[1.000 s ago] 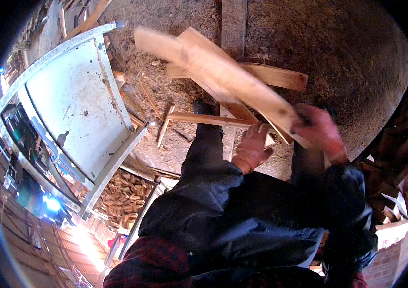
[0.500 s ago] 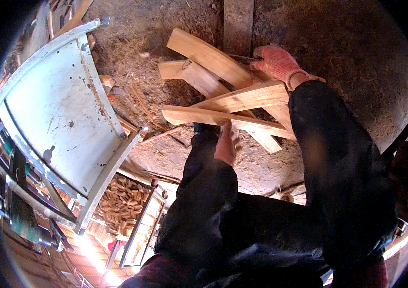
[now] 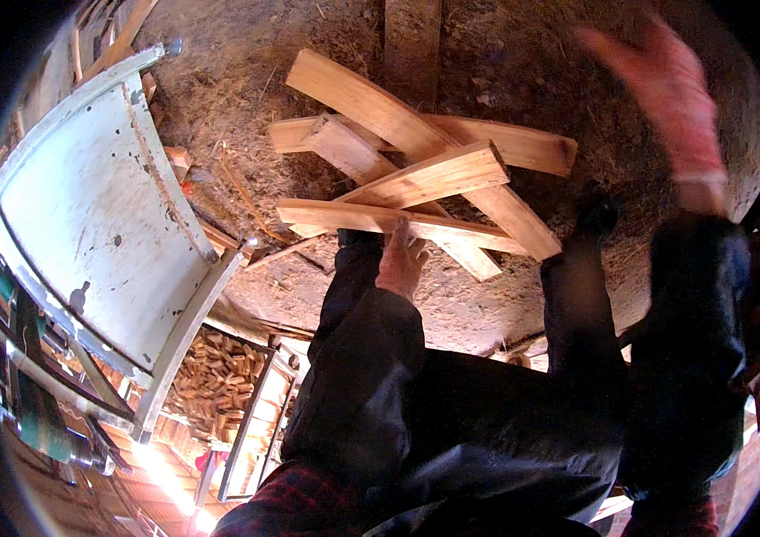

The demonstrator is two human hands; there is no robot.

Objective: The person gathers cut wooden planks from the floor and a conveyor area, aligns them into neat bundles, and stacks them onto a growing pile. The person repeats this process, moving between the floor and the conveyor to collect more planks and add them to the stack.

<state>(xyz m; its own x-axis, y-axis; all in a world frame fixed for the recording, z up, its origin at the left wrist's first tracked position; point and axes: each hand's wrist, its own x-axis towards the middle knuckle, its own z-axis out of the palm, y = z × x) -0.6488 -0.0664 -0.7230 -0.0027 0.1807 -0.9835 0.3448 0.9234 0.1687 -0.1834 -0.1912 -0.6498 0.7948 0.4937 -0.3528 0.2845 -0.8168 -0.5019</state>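
Several pale boards lie crossed over one another on the ground in front of me. My left hand (image 3: 402, 261) is at the near edge of the closest wooden board (image 3: 335, 213), its fingers bent against the wood and seeming to steady it. Just beyond lies a shorter board (image 3: 434, 177), on top of a long slanting board (image 3: 353, 92). A farther board (image 3: 523, 143) sticks out to the right beneath the others. My right hand (image 3: 671, 98), in a reddish glove, is blurred and reaches out at the far right. Its fingers look spread, with nothing visible in them.
A worn pale-blue metal panel on a frame (image 3: 98, 224) stands close on the left. Behind it are a heap of small wood pieces (image 3: 219, 380) and a green roller-like part (image 3: 44, 438). A dark plank (image 3: 411, 54) lies on the dirt floor ahead. My dark-trousered legs flank the boards.
My right hand has left the far right of the boards and swung outward to the right, uncovering a board's end. My left hand stays at the near board. The view has shifted slightly.
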